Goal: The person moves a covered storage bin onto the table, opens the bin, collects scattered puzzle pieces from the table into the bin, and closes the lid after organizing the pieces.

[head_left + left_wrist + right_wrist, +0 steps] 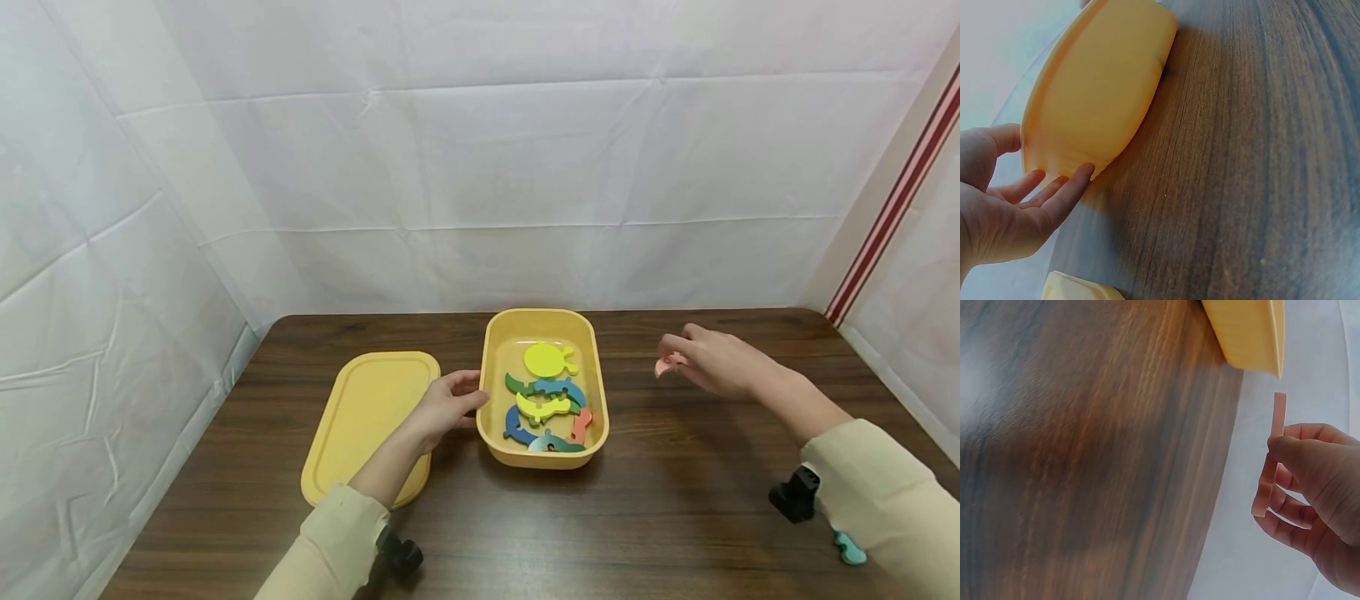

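A yellow plastic box [542, 462] stands at the middle of the table with several flat animal-shaped pieces inside. Among them are a yellow-green turtle shape [545, 360], a blue piece [562, 389], a yellow piece [542, 408] and an orange one [581, 425]. At the box's left side, my left hand [442, 408] grips the wall, thumb at the rim and fingers against the outside. Off to the right of the box and above the table, my right hand [716, 358] pinches a flat pink piece [1279, 412] between thumb and fingers. Its outline is partly hidden by the fingers.
A yellow lid [367, 400] lies left of the box, partly under my left forearm. Near my right sleeve is a teal piece [850, 548] on the dark wooden table [637, 533]. White sheeting [510, 167] hangs behind the table's far edge.
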The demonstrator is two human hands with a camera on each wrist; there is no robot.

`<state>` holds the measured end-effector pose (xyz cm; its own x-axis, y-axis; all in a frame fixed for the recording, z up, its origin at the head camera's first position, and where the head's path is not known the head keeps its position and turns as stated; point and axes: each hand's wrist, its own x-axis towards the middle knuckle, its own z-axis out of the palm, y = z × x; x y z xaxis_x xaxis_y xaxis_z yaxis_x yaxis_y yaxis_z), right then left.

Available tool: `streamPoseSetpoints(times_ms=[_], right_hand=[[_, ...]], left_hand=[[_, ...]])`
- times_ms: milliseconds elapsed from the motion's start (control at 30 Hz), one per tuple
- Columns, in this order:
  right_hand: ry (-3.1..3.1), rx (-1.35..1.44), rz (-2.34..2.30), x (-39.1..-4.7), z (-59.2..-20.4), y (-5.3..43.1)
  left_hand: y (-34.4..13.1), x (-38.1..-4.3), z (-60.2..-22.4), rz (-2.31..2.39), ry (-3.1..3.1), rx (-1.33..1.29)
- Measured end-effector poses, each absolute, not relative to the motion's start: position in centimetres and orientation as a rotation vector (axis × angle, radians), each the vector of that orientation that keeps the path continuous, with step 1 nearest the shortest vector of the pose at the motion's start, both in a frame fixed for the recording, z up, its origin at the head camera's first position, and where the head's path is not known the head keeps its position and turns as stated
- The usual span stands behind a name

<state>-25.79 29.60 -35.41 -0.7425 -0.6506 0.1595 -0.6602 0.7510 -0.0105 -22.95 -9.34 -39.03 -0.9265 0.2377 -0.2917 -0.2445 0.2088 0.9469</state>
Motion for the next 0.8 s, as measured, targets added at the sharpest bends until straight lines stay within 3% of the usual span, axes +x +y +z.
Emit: streamPoseSetpoints(times_ms=[200, 800], right_hand=[[-2.755, 1.095, 0.124, -26.2, -35.0, 28.3], [-2.671, 1.222, 0.094, -26.9, -33.9, 23.4]], left_hand=[[-9.4, -23.8, -40.6, 1.788, 2.119, -0.020], [-9.4, -23.7, -40.6, 1.801, 2.125, -0.034]])
